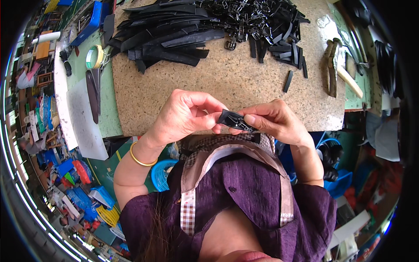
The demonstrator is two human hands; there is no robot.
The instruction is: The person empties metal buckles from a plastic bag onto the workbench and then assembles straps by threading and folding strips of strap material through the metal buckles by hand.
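Over the near edge of the speckled work board, my two hands pinch a black strap end with a metal buckle. My left hand, with thumb and fingers closed, grips the strap's left end. The right end, by the buckle, is between the thumb and fingers of my right hand. At the back of the board lie a heap of long black strips, a cluster of dark metal buckles and a pile of short black strips. One short strip lies apart, beyond my right hand.
On the right of the board rests a worn pincer-like metal tool beside a pale handle. A tape roll, dark blades and a blue bin stand at left. A blue basket is below the table edge.
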